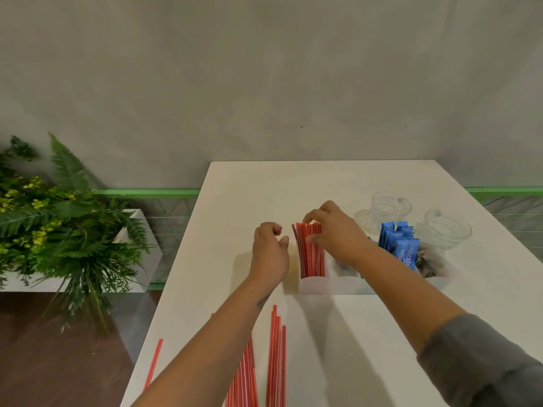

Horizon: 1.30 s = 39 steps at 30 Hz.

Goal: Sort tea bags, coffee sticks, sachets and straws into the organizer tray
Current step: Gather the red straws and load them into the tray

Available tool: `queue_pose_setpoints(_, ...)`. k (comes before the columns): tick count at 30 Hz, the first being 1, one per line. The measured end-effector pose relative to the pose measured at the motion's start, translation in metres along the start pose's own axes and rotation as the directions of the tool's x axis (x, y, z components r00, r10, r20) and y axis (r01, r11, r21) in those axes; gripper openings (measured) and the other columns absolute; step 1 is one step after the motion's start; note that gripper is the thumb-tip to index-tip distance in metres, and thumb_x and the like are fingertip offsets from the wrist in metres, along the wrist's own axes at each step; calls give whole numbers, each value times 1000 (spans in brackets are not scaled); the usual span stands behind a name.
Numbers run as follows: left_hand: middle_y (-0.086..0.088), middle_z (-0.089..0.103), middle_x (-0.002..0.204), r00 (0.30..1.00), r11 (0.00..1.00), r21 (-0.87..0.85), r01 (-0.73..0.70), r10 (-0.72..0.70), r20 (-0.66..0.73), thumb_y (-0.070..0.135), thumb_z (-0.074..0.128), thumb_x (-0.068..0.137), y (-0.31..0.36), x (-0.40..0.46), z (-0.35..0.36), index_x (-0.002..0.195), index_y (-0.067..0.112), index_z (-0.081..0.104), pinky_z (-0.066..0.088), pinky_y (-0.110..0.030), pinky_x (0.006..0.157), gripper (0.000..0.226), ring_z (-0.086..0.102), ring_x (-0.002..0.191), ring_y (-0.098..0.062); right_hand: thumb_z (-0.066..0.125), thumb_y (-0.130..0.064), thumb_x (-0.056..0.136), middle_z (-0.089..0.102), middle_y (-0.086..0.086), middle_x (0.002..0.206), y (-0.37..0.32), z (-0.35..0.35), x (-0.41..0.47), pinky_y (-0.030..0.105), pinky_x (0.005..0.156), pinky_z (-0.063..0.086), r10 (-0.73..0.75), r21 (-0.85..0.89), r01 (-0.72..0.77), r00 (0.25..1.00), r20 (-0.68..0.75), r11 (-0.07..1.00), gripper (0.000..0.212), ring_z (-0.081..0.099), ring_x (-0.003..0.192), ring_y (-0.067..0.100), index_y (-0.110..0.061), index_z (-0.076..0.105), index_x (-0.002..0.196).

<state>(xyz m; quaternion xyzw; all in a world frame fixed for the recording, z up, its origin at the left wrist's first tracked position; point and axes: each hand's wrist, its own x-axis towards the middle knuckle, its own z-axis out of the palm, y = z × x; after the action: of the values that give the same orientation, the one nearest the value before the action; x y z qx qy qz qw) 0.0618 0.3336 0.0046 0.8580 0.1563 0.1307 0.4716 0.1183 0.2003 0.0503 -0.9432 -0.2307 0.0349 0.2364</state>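
Note:
A translucent organizer tray [316, 284] stands on the white table [338, 333]. In its leftmost compartment a bundle of red-and-white straws [312, 257] stands upright. My right hand [332, 227] grips the top of that bundle, fingers curled over the tips and thumb against the side. Just left of the straws, my left hand [270, 251] hovers with loosely curled fingers and holds nothing. Blue coffee sticks [398, 243] stand in a compartment further right, and dark sachets [430, 264] fill the rightmost one. Several loose straws [276, 356] lie on the table near me.
Two clear glass cups [389, 208] [446, 230] stand behind the tray at the right. One straw [153, 364] lies at the table's left edge. A planter with ferns [67, 218] sits on the floor to the left, below a green rail.

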Motion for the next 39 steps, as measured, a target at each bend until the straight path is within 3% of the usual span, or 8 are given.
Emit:
queue_pose_setpoints(4,-4,45,141,991,998,-5,68,-67,114,13,35,100,2,5,4,140,11,35,33,-27,104,40,43,129,-20,49,-12,95,49,7,133,4,-1,-8,30,89,44,217,194,-183,962,-166,964,40,57,106,24,-18,46,135)
queue_pose_setpoints(8,-4,46,143,963,995,-2,102,-98,252,16,32,101,9,11,14,148,17,23,33,-28,104,48,44,130,-21,41,-6,96,55,14,129,5,15,-9,46,85,53,373,248,-361,928,-5,899,55,63,99,30,-17,26,147)
queue_pose_setpoints(12,-5,52,136,958,1000,5,30,-30,285,17,34,101,17,11,22,148,21,23,34,-21,94,49,49,124,-20,38,-9,96,59,8,127,2,26,-7,38,87,50,303,197,-304,952,32,932,58,61,104,27,-21,19,150)
queue_pose_setpoints(18,-4,61,121,973,1000,26,-16,9,229,15,35,98,16,13,22,145,25,28,45,-31,95,48,58,109,-20,38,-13,98,56,6,134,7,28,-7,37,96,46,262,175,-253,964,-34,952,50,55,118,24,-25,31,146)
queue_pose_setpoints(21,-5,54,134,968,994,98,-50,24,249,15,38,98,12,16,21,142,21,35,41,-41,104,44,52,122,-22,39,-16,99,59,7,131,12,26,-7,35,92,46,259,148,-254,966,-17,956,48,56,115,24,-25,32,146)
queue_pose_setpoints(27,-4,49,140,961,998,33,-56,45,271,14,46,97,17,18,19,142,18,38,35,-26,105,46,47,128,-19,41,-16,99,61,8,127,10,22,-6,35,93,44,268,188,-257,963,-37,948,43,57,115,25,-20,40,142)
queue_pose_setpoints(34,2,65,104,963,996,-19,-90,92,252,9,60,87,22,25,18,116,17,62,38,-2,61,30,56,82,-7,55,-28,93,70,6,109,9,22,-6,32,86,48,318,314,-280,945,-77,907,34,64,99,21,-21,57,127)
queue_pose_setpoints(39,-1,66,110,951,993,12,-116,107,291,8,65,83,22,32,16,118,16,62,41,-12,75,37,58,92,-11,58,-26,91,70,7,106,9,16,-5,31,83,48,338,324,-289,935,-105,901,30,64,96,21,-20,63,120)
